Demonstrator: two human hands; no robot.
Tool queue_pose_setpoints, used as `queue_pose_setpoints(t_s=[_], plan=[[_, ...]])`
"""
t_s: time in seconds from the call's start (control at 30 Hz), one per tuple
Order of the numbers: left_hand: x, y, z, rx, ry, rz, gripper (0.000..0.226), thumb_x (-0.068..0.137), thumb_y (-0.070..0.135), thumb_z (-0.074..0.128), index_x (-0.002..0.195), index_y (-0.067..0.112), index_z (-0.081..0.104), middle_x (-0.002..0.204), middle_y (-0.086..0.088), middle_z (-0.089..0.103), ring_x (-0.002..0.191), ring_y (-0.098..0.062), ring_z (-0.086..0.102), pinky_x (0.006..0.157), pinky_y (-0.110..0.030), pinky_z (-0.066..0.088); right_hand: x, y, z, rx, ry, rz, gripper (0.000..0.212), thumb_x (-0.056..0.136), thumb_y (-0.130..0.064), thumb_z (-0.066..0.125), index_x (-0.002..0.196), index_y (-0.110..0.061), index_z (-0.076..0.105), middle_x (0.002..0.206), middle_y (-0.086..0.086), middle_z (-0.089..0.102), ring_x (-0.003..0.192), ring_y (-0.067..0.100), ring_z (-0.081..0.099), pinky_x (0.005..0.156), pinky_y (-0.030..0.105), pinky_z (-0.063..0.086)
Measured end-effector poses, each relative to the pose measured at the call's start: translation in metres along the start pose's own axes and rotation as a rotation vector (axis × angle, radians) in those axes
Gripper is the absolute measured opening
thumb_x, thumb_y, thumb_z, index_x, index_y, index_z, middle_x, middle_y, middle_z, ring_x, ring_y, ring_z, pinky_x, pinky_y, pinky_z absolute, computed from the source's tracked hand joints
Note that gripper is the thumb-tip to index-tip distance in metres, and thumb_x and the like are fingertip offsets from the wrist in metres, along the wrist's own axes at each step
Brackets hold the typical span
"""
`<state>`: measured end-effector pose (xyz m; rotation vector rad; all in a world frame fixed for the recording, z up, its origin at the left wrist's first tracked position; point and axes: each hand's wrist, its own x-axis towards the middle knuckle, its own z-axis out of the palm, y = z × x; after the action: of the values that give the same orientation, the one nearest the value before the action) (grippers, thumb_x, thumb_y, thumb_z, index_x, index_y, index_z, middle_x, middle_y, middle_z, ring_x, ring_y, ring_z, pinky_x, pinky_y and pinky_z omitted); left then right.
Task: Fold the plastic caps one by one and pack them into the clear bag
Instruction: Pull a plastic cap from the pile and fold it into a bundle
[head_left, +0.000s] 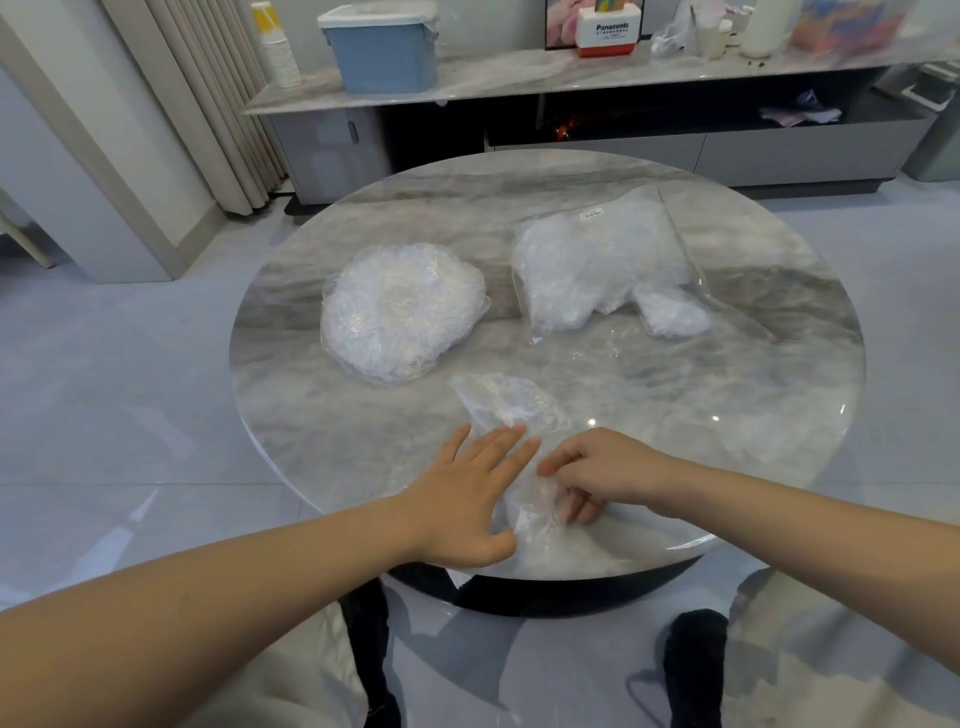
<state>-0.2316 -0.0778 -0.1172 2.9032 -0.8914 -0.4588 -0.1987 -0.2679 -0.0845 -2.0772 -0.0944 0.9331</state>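
Surface: round marble table in a living room, a low sideboard behind it.
Left hand: flat, fingers straight and spread, pressing the near left side of a cap onto the tabletop; it grasps nothing.
Right hand: fingers curled, pinching the thin film of the same cap at its near end; some fingertips show through the plastic, so they seem tucked under a layer.
Cap in hand: a long, crumpled clear strip running from the table's near edge away toward the middle, partly folded by the look of it.
Stack: loose caps piled in a round heap, left of centre, well apart from the hands.
Bag: clear, lying right of centre, already holding white folded caps; one lump sits near its open near end.
Step, as I judge it: narrowing the cap before packing.
Doing it well: keep the left palm as an anchor so the slippery film does not slide, draw the pinched edge over in one smooth pull, press out trapped air, and make the fold narrow enough for the bag's mouth.
Risk: film springs back once released.
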Motion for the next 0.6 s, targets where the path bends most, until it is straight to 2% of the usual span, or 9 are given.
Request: queue_pose_setpoints(t_s=[0.07, 0.13, 0.27, 0.3, 0.37, 0.47, 0.53, 0.57, 0.6], plan=[[0.001, -0.003, 0.002, 0.002, -0.083, 0.043, 0.096, 0.074, 0.052, 0.036, 0.148, 0.023, -0.018, 0.157, 0.002, -0.02, 0.143, -0.009, -0.021, 0.113, -0.038, -0.022, -0.001, -0.001, -0.003, 0.114, -0.04, 0.005, 0.028, 0.089, 0.002, 0.045, 0.112, -0.003, 0.06, 0.084, 0.018, 0.069, 0.072, 0.022, 0.068, 0.065, 0.027, 0.054], [0.001, -0.003, 0.002, -0.028, -0.089, 0.058, 0.096, 0.077, 0.051, 0.041, 0.149, 0.021, -0.015, 0.158, 0.001, -0.015, 0.143, -0.007, -0.019, 0.113, -0.034, -0.023, -0.001, -0.001, -0.006, 0.199, -0.055, 0.02, 0.026, 0.088, 0.004, 0.046, 0.11, -0.002, 0.06, 0.091, 0.019, 0.071, 0.077, 0.025, 0.07, 0.065, 0.027, 0.055], [0.003, -0.004, 0.001, -0.055, -0.04, 0.042, 0.077, 0.094, 0.035, 0.046, 0.151, 0.025, -0.004, 0.16, 0.001, -0.004, 0.145, -0.007, -0.009, 0.112, -0.028, -0.019, 0.0, -0.001, -0.008, 0.203, -0.048, 0.036, 0.022, 0.088, 0.003, 0.05, 0.105, -0.003, 0.061, 0.082, 0.011, 0.071, 0.072, 0.022, 0.071, 0.061, 0.024, 0.054], [0.003, -0.003, 0.0, -0.055, -0.043, 0.04, 0.07, 0.096, 0.032, 0.043, 0.152, 0.027, 0.0, 0.16, 0.0, -0.003, 0.146, -0.008, -0.008, 0.112, -0.029, -0.017, 0.001, -0.001, -0.008, 0.081, -0.015, 0.008, 0.023, 0.087, 0.0, 0.052, 0.107, -0.005, 0.061, 0.079, 0.006, 0.07, 0.069, 0.018, 0.069, 0.061, 0.022, 0.052], [0.003, -0.003, -0.003, -0.066, -0.059, 0.039, 0.058, 0.099, 0.028, 0.036, 0.151, 0.029, 0.009, 0.16, -0.001, 0.0, 0.146, -0.01, -0.006, 0.113, -0.031, -0.015, 0.002, 0.001, -0.012, -0.318, 0.107, -0.111, 0.032, 0.084, -0.008, 0.056, 0.115, -0.015, 0.061, 0.08, -0.004, 0.062, 0.069, 0.009, 0.06, 0.062, 0.016, 0.046], [0.001, -0.003, -0.008, -0.083, -0.056, 0.044, 0.051, 0.099, 0.032, 0.023, 0.15, 0.03, 0.019, 0.159, -0.002, 0.011, 0.146, -0.01, 0.004, 0.115, -0.033, -0.012, 0.002, 0.005, -0.013, -0.727, 0.194, -0.291, 0.049, 0.08, -0.02, 0.06, 0.128, -0.031, 0.054, 0.106, -0.008, 0.042, 0.099, 0.01, 0.041, 0.086, 0.022, 0.04], [0.002, -0.004, -0.011, -0.118, -0.016, 0.048, 0.057, 0.092, 0.034, 0.017, 0.147, 0.027, 0.031, 0.155, -0.002, 0.028, 0.143, -0.009, 0.019, 0.117, -0.032, -0.006, 0.004, 0.009, -0.013, -0.86, 0.172, -0.387, 0.058, 0.08, -0.025, 0.062, 0.135, -0.033, 0.047, 0.133, -0.008, 0.032, 0.12, 0.014, 0.028, 0.102, 0.025, 0.027], [0.002, -0.004, -0.013, -0.161, 0.021, 0.054, 0.057, 0.09, 0.033, 0.019, 0.142, 0.027, 0.04, 0.147, -0.001, 0.043, 0.137, -0.008, 0.033, 0.118, -0.032, 0.0, 0.006, 0.011, -0.013, -0.906, 0.155, -0.413, 0.06, 0.08, -0.027, 0.062, 0.138, -0.033, 0.044, 0.144, -0.01, 0.025, 0.128, 0.016, 0.022, 0.104, 0.027, 0.02], [0.002, -0.005, -0.015, -0.232, 0.06, 0.065, 0.051, 0.09, 0.031, 0.022, 0.131, 0.031, 0.052, 0.129, 0.001, 0.059, 0.12, -0.007, 0.049, 0.116, -0.032, 0.012, 0.007, 0.013, -0.013, -0.931, 0.135, -0.418, 0.06, 0.081, -0.029, 0.062, 0.138, -0.032, 0.044, 0.149, -0.013, 0.021, 0.132, 0.016, 0.018, 0.105, 0.029, 0.016]])
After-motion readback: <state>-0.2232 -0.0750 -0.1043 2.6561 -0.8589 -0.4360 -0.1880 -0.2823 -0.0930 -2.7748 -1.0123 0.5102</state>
